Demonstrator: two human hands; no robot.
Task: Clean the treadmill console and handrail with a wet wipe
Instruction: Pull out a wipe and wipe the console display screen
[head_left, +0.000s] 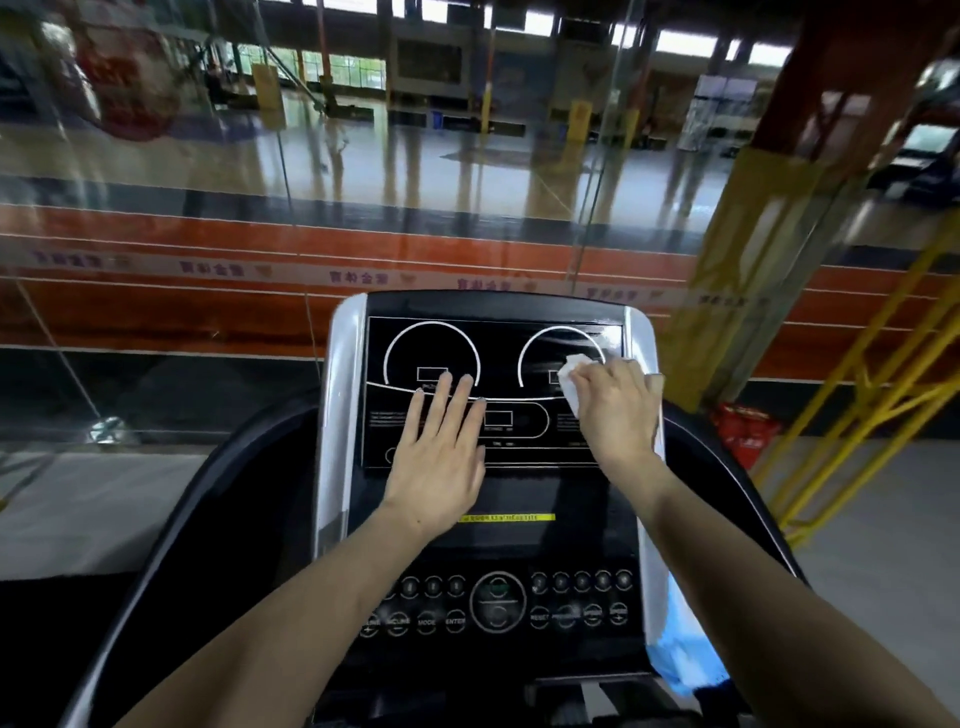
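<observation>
White wet wipe is bunched in the right hand, fingers curled round it, pressing it on the upper right of the treadmill console, over the right-hand dial outline on the black display panel. Left hand lies flat, fingers straight and slightly spread, palm down on the left-centre of the same panel, fingertips near the left dial outline. Lower console shows round buttons and a yellow strip label between the forearms. Silver side trims frame the panel. Dark curved handrail runs down the left side; another on the right. Blue packet sits by the right forearm at the console's right edge. Glass wall ahead, yellow railing to the right, view slightly blurred.
</observation>
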